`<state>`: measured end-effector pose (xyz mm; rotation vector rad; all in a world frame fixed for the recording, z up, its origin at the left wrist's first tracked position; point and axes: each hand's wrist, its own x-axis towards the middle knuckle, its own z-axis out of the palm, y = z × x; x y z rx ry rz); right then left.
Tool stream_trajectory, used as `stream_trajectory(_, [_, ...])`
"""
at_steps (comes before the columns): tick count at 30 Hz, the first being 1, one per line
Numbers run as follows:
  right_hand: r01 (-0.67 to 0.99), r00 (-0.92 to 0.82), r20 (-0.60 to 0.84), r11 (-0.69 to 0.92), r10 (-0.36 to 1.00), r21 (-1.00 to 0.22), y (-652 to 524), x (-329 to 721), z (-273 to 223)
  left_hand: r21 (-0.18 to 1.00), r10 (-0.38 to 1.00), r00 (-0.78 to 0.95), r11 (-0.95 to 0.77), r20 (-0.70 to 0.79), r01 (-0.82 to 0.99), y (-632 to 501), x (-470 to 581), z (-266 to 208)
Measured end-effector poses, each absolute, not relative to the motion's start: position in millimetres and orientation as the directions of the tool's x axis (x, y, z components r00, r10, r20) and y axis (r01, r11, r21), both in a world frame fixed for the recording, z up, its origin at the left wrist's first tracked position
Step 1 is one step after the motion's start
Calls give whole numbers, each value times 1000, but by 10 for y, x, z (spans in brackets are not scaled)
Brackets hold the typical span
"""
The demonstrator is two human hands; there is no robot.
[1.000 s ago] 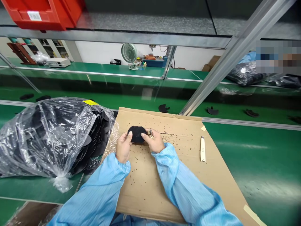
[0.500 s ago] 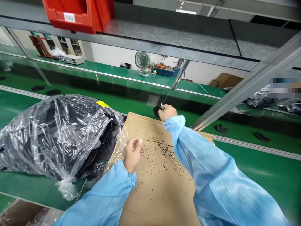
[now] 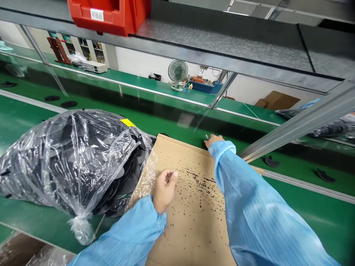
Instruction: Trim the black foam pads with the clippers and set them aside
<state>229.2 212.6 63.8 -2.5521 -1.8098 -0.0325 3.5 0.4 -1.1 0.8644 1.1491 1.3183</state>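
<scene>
My right hand (image 3: pixel 214 140) reaches out over the green belt (image 3: pixel 177 127), just past the far edge of a brown cardboard sheet (image 3: pixel 191 229). Its fingers are closed round a small shiny metal tool (image 3: pixel 206 137), mostly hidden, so its kind is unclear. A dark patch lies by the fingertips; I cannot tell whether a black piece is still held there. Over the cardboard, my left hand (image 3: pixel 164 190) is loosely curled, thumb against forefinger, with nothing visible in it. Many tiny black scraps (image 3: pixel 203 190) are scattered on the cardboard between the hands.
A clear plastic bag (image 3: pixel 69 155) full of thin black discs (image 3: pixel 135 164) slumps at the left, its mouth beside the cardboard. Curved black pieces (image 3: pixel 271 161) lie on the belt at right. A metal post (image 3: pixel 299 125) rises near my right arm; a red bin (image 3: pixel 102 22) sits overhead.
My right hand has moved slightly right and lower, down toward the belt. The black disc that showed at its fingers is now hardly visible. The view has shifted; my left hand stays curled.
</scene>
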Motion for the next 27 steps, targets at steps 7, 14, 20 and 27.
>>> stream_trajectory(7, [975,222,21,-222,975,27,2169,2215,566,967,987,-89,108,-132,-232,-2,60,-34])
stream_trajectory(14, [979,-190,-65,184,980,-92,2584,1110,440,977,989,-72,117,-131,-176,-13,63,-6])
stream_trajectory(20, [959,-282,-157,272,946,-82,2778,761,343,973,988,-70,119,-135,-197,-6,92,8])
stream_trajectory(27, [970,-243,-108,243,964,-15,2853,640,242,976,987,-68,129,-143,-177,20,121,-49])
